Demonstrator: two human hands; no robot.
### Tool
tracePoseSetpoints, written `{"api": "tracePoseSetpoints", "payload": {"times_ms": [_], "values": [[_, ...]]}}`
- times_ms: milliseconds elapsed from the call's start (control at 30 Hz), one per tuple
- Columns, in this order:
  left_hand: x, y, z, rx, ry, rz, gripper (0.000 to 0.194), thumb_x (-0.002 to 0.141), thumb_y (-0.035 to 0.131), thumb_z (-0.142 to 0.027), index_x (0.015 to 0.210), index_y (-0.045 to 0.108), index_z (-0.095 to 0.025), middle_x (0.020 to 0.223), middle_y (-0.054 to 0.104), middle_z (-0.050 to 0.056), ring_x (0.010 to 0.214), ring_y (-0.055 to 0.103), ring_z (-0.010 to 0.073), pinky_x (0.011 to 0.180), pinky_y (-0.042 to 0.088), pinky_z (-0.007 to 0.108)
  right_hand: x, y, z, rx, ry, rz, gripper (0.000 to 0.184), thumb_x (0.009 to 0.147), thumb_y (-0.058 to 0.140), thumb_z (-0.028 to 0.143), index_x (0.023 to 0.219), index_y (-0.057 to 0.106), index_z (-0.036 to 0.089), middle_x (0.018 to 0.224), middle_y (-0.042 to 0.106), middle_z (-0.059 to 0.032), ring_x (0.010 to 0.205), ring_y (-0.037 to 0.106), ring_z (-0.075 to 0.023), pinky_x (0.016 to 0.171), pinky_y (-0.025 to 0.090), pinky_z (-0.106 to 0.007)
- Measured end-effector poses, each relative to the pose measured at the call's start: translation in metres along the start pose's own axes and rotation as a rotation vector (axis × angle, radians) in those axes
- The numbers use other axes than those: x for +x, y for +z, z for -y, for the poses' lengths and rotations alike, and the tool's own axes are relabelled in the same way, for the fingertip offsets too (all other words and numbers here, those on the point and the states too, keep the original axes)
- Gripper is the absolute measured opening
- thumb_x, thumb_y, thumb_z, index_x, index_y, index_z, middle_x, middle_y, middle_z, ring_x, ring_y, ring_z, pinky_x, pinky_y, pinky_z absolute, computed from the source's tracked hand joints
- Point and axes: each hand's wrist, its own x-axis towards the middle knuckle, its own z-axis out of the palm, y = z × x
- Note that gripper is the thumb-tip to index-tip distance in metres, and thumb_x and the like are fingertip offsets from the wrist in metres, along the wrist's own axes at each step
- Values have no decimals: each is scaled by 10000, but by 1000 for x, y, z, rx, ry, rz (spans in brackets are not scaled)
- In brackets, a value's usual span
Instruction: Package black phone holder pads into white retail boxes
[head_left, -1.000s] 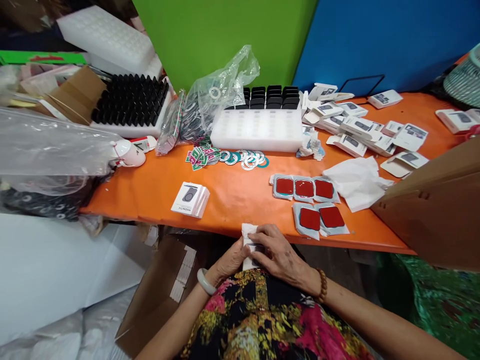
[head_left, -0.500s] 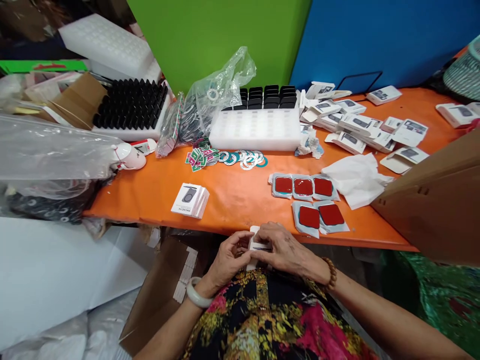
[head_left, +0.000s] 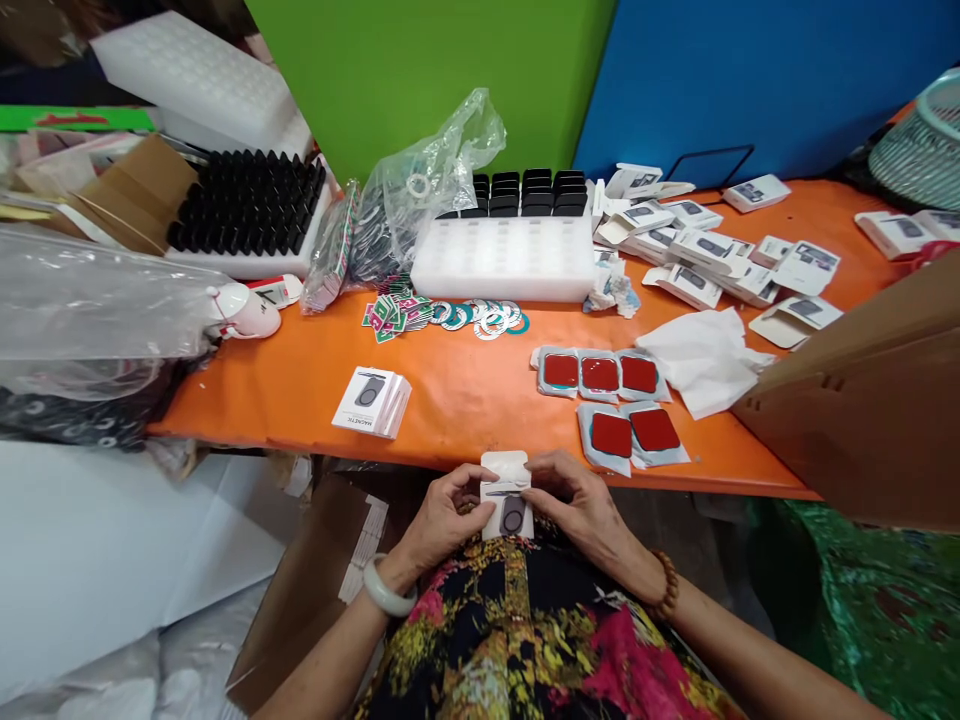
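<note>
A small white cardboard box (head_left: 495,520) with a dark ring-shaped device printed on its front rests close against my body, its top flap raised. My left hand (head_left: 450,515) grips the box's left edge between thumb and fingers. On the opposite side, my right hand (head_left: 577,505) pinches the upper right edge by the flap. What lies inside the box cannot be made out. Beyond my hands, a short stack of similar boxes (head_left: 372,402), the top one printed MAGNETIC, lies at the front left of the orange table (head_left: 450,420).
Red square pads (head_left: 612,436) on pale backing lie to the right, near a white cloth (head_left: 705,360). Several boxes (head_left: 705,250) are piled behind. A white foam tray (head_left: 502,260) stands at the back, ring stickers (head_left: 491,320) before it. A large carton (head_left: 862,400) stands right.
My right hand has moved from over the box to its right edge, uncovering the printed front and raised flap. My left hand still holds the left side. The view has shifted slightly.
</note>
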Motion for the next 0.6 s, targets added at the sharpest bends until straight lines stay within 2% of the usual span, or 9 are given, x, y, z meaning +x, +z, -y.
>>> {"api": "tracePoseSetpoints", "payload": {"times_ms": [133, 233, 333, 433, 500, 600], "values": [[0, 6, 3, 30, 4, -66, 298, 787, 647, -365, 994, 651, -150, 786, 649, 25, 652, 560, 124, 603, 445, 222, 2, 9, -3, 109, 115, 40, 247, 850, 591, 417, 911, 647, 184, 838, 634, -33, 769, 589, -161, 701, 485, -280], [0, 11, 3, 64, 33, -156, 283, 809, 618, -414, 886, 680, -148, 757, 651, 15, 646, 542, 122, 598, 430, 219, 7, 10, 1, 203, 197, 132, 321, 868, 534, 480, 812, 613, 173, 689, 562, 12, 617, 504, -114, 577, 428, -232], [0, 16, -1, 118, 39, -245, 284, 813, 610, -418, 757, 680, -149, 676, 626, -3, 613, 518, 117, 584, 415, 217, 9, 9, 7, 183, 205, 171, 350, 871, 518, 481, 715, 565, 171, 623, 489, 30, 567, 433, -97, 531, 373, -218], [1, 18, -8, 154, 88, -272, 249, 800, 630, -373, 693, 674, -153, 698, 627, 10, 665, 541, 134, 632, 430, 231, 7, 11, 9, 124, 184, 129, 335, 858, 535, 452, 670, 536, 176, 617, 472, 29, 579, 430, -104, 541, 364, -223], [2, 18, -10, 157, 158, -284, 213, 792, 646, -334, 676, 673, -157, 768, 641, 29, 756, 566, 152, 721, 443, 247, 7, 15, 5, 146, 177, 39, 295, 842, 561, 437, 689, 514, 188, 632, 475, 29, 585, 439, -107, 544, 373, -223], [6, 20, -10, 57, 194, -339, 147, 781, 670, -312, 754, 651, -169, 783, 624, 15, 757, 567, 135, 741, 449, 244, 9, 21, -2, 315, 162, -93, 266, 776, 649, 411, 871, 492, 219, 683, 491, 47, 588, 465, -104, 549, 404, -217]]}}
